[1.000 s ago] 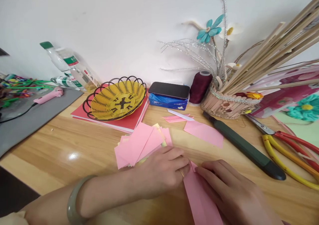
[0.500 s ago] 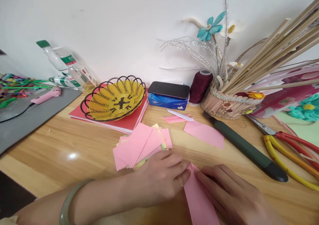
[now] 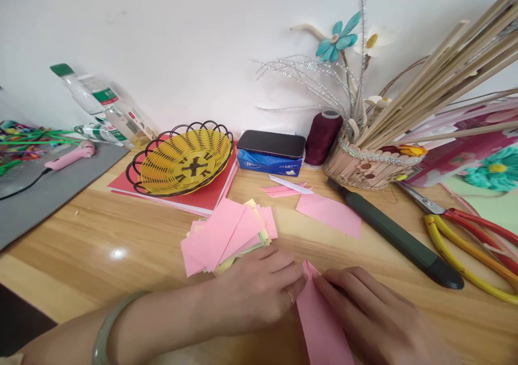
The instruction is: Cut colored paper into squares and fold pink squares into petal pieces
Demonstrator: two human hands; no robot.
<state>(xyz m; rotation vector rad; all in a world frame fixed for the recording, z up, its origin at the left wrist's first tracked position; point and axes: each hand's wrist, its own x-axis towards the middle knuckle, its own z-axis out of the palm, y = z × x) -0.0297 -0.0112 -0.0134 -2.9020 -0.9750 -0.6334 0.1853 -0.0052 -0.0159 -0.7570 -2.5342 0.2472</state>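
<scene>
A long pink paper strip (image 3: 321, 322) lies on the wooden table at the bottom centre, its top end narrowed by small folds. My left hand (image 3: 263, 284), with a ring and a pale bangle, pinches the strip's left edge near that end. On the other side, my right hand (image 3: 372, 305) has its fingers closed on the right edge; its thumb is hidden. Just beyond my left hand is a loose pile of pink, yellow and green paper pieces (image 3: 226, 230). Another pink piece (image 3: 329, 214) lies flat farther back, beside some narrow folded strips (image 3: 287, 186).
A yellow basket (image 3: 186, 163) sits on red paper (image 3: 206, 201) at the back left. Behind the strips are a phone (image 3: 271, 143) on a blue packet (image 3: 269, 163) and a maroon thread spool (image 3: 322, 138). A dark green tool (image 3: 400, 238) and scissors (image 3: 465, 219) lie right.
The view has shifted slightly. The fingers of my left hand have drawn back a little from the strip's tip, and more of the folded end shows.
</scene>
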